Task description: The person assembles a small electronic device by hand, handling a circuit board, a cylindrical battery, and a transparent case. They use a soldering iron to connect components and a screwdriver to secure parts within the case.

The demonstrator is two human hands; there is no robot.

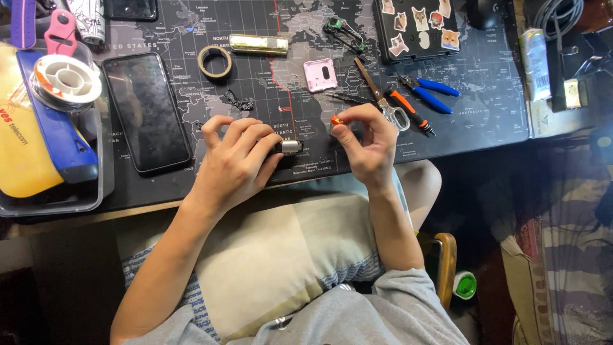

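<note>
We work over the dark desk mat (485,96) printed with a world map, and the step in hand looks like fitting a small part to a small metal piece, so we'd keep both wrists braced on the mat's near edge and bring the pieces together slowly, close to the surface, so nothing tiny drops into the lap. Going down in size: at far left a clear plastic tray (96,191) holds a yellow packet (22,147) with red lettering and a white solder spool (66,80); a black phone (147,112) lies face up beside it; a black case (418,25) covered in cat stickers sits at the top; blue-handled pliers (431,89) and scissors (383,99) lie right of centre; then a pink square device (320,75), a brass tube (258,43) and a tape ring (214,61). Our left hand (236,160) curls closed around a small silver component (290,147), perhaps a motor. Our right hand (367,144) pinches a tiny orange piece (336,119) at its fingertips, just beside the silver component.
</note>
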